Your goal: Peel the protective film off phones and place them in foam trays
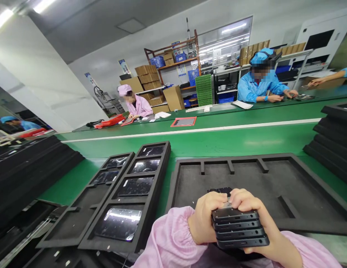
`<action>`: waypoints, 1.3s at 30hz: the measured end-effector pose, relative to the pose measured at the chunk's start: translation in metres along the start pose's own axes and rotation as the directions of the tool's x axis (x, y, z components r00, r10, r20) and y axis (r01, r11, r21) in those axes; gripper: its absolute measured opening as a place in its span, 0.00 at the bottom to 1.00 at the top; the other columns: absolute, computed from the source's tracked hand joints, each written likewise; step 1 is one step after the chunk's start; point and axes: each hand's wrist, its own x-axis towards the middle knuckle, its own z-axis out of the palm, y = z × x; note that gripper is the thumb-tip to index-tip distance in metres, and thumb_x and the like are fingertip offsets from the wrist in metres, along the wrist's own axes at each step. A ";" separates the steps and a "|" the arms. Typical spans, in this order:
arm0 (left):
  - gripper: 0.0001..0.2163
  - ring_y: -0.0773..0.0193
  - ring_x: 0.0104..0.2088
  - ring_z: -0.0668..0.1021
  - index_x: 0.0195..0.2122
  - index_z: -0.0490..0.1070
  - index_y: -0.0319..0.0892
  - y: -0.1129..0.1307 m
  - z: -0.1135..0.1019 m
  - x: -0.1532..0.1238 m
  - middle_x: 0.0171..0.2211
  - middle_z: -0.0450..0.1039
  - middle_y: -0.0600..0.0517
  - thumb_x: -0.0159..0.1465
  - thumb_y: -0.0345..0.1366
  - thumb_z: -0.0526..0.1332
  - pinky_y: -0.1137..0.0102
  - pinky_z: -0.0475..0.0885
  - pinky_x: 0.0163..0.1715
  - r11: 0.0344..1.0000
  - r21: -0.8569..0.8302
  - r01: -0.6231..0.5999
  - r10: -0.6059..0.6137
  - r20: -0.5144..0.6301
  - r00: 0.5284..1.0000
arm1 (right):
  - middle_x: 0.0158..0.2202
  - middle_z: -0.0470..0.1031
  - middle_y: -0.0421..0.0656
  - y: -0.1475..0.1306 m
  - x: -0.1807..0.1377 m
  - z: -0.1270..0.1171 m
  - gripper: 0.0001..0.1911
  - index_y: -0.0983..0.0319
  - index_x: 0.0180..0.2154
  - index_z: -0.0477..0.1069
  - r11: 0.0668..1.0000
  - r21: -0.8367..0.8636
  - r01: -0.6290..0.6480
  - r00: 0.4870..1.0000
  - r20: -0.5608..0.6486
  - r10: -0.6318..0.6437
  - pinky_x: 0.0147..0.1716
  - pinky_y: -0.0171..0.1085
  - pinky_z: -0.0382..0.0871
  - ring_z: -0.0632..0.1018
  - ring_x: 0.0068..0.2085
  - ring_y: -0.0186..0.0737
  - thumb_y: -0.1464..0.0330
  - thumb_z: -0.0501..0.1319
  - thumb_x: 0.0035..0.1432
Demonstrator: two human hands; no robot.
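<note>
A stack of several dark smartphones point(240, 232) is gripped between my two hands, with the ends that bear ports and small holes facing me. My left hand point(208, 214) closes round the stack's left side, fingers over the top. From the right, my right hand point(259, 214) wraps the same stack, its fingertips meeting the left ones on top. Just beyond the fingers a dark part point(223, 191) shows; whether it belongs to the stack I cannot tell. Under and behind my hands lies a large black foam tray point(246, 182) with short dividers.
Left of my hands, a narrow foam tray point(135, 206) holds several glossy dark panels, beside another partly filled tray point(86, 203). Black foam trays are stacked at far left point(36, 163) and right point(332, 137). Two co-workers sit across the green bench point(218, 139), one in pink point(142, 106), one in blue point(246, 89).
</note>
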 end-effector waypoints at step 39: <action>0.14 0.62 0.37 0.78 0.44 0.59 0.47 -0.007 -0.004 -0.021 0.37 0.74 0.50 0.60 0.42 0.60 0.60 0.73 0.45 0.975 -0.112 0.190 -0.185 0.060 0.981 | 0.42 0.69 0.44 0.007 -0.009 -0.002 0.13 0.54 0.43 0.63 0.980 -0.172 -0.095 0.995 0.023 0.100 0.44 0.42 0.70 0.73 0.45 0.47 0.60 0.62 0.58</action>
